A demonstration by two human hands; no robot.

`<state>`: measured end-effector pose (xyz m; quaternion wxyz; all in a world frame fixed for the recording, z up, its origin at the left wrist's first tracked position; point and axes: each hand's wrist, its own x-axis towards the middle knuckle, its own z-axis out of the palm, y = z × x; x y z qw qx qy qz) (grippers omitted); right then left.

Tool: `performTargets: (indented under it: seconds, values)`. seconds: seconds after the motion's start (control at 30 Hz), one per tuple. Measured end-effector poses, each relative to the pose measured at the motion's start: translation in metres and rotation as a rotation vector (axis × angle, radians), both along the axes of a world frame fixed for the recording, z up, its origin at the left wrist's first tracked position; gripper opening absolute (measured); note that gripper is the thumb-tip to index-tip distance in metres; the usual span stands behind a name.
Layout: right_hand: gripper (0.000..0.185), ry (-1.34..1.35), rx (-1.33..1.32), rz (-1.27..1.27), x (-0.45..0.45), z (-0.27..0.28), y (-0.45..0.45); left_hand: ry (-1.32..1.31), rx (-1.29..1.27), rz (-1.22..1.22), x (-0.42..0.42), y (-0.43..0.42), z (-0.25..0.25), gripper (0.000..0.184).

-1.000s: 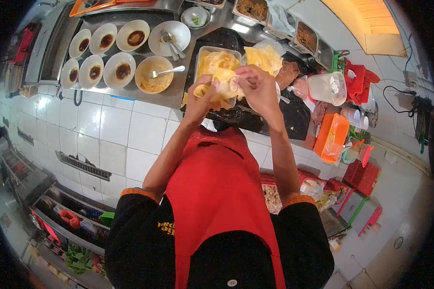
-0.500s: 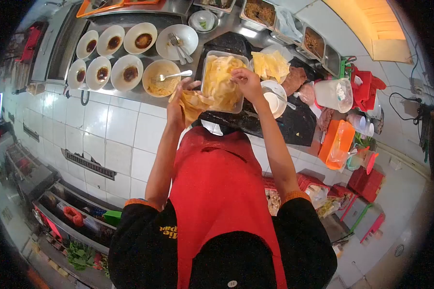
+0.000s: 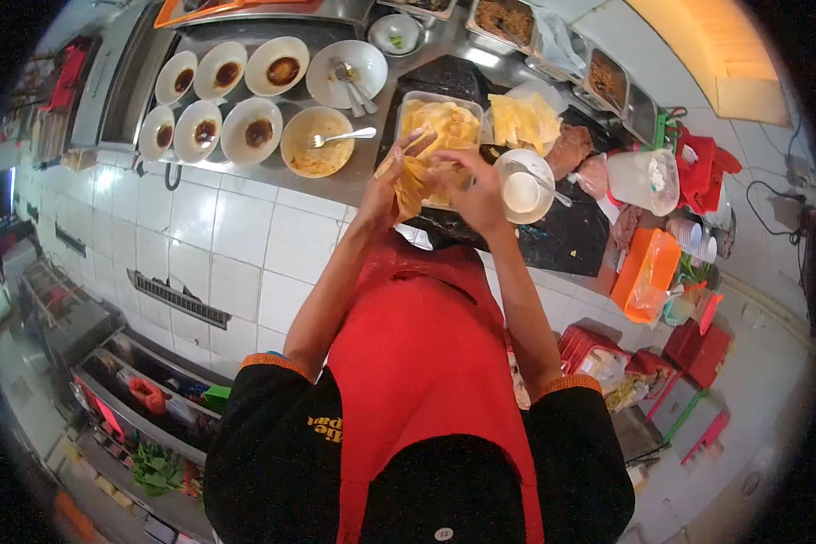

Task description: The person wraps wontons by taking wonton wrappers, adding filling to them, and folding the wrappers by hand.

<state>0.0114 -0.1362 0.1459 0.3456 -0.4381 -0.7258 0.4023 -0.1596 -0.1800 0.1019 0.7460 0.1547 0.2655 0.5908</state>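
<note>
My left hand point(image 3: 385, 189) is closed around a yellow wonton wrapper point(image 3: 412, 186), held over the near edge of a clear plastic tub. Close to its right side is my right hand point(image 3: 479, 192), fingers apart and slightly blurred; whether they touch the wrapper is hard to see. Pale yellow folded wontons point(image 3: 442, 121) fill the tub point(image 3: 479, 109). Beyond my right hand lies a stack of flat square wrappers point(image 3: 528, 122). A white bowl point(image 3: 522, 196) with a utensil across it stands beside my right wrist. Left of the tub, a bowl of yellowish mixture point(image 3: 310, 156) holds a fork point(image 3: 340, 137).
Several white bowls point(image 3: 252, 131) with dark sauce stand in two rows at the left. A plate point(image 3: 326, 74) carries spoons. Metal pans of minced food point(image 3: 501, 23) line the back. A lidless white tub point(image 3: 642, 179) and an orange basket point(image 3: 642, 272) sit at the right.
My right hand has come back from the wontons in the tub towards my left hand. My left hand has moved right with the wrapper, now more gathered. The view has shifted slightly.
</note>
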Motion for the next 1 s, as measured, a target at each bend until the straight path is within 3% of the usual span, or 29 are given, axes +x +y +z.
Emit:
performTargets:
  seconds: [0.07, 0.13, 0.17, 0.33, 0.47, 0.63, 0.7, 0.77, 0.8, 0.87, 0.93, 1.0]
  values:
    - [0.022, 0.004, -0.027, -0.018, 0.004, -0.008, -0.004, 0.05, 0.04, -0.036, 0.004, 0.002, -0.002, 0.059]
    - [0.026, -0.142, 0.288, 0.024, 0.009, -0.007, -0.005, 0.136, -0.029, -0.066, 0.007, 0.002, 0.003, 0.055]
    - [0.027, -0.136, 0.273, 0.023, 0.012, -0.006, -0.008, 0.134, -0.029, -0.071, 0.008, 0.002, 0.003, 0.055]
    - [0.029, -0.204, 0.249, -0.023, 0.017, 0.005, -0.024, -0.353, -0.142, -0.162, 0.01, 0.008, -0.009, 0.054]
    - [0.029, -0.168, 0.216, -0.115, 0.02, -0.002, -0.031, -0.451, -0.244, -0.174, 0.015, 0.008, -0.012, 0.054]
    - [0.032, -0.159, 0.129, -0.108, 0.026, -0.005, -0.033, -0.106, -0.236, -0.136, 0.028, 0.005, -0.012, 0.06]
    - [0.03, -0.16, 0.145, -0.106, 0.025, 0.0, -0.035, -0.062, -0.247, -0.117, 0.032, 0.007, -0.013, 0.062]
    - [0.029, 0.023, 0.036, -0.108, 0.025, 0.011, -0.036, -0.018, -0.257, -0.094, 0.031, 0.005, -0.015, 0.065]
    - [0.029, 0.021, 0.038, -0.106, 0.027, 0.009, -0.035, -0.134, -0.277, -0.163, 0.025, 0.002, -0.012, 0.06]
    - [0.028, 0.366, -0.39, -0.212, 0.036, 0.001, -0.034, -0.25, -0.295, -0.236, 0.023, -0.005, -0.006, 0.055]
    - [0.029, 0.339, -0.406, -0.205, 0.05, -0.004, -0.03, 0.466, -0.159, -0.271, 0.027, -0.009, 0.01, 0.047]
    - [0.034, 0.33, -0.465, -0.16, 0.062, -0.005, -0.03, 0.387, -0.17, -0.174, 0.035, -0.011, 0.003, 0.036]
